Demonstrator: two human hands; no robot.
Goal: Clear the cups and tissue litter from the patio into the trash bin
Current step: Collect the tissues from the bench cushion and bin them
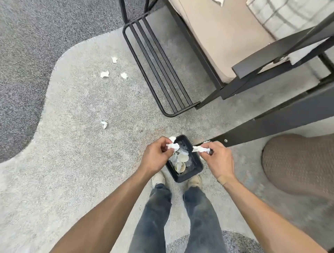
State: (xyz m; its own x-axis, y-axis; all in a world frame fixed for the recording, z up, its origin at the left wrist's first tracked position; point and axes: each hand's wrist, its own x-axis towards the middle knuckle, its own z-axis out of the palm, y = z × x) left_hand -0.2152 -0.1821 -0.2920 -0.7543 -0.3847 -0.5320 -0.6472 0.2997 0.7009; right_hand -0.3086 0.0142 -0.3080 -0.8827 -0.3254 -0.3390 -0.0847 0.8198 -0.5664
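Black bin (196, 167), white tissues (104, 74), beige cups (180, 167), grey speckled rug (81, 144), blue jeans (153, 216)

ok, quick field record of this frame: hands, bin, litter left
left hand: grips a crumpled tissue above the bin
right hand: grips another tissue wad at the bin's edge
trash bin: black, on the ground by the feet, holds paper cups and tissue
litter left: four tissue scraps on the pale rug; more white scraps on the seat cushion

Left hand (156, 153) and right hand (216, 157) both pinching.
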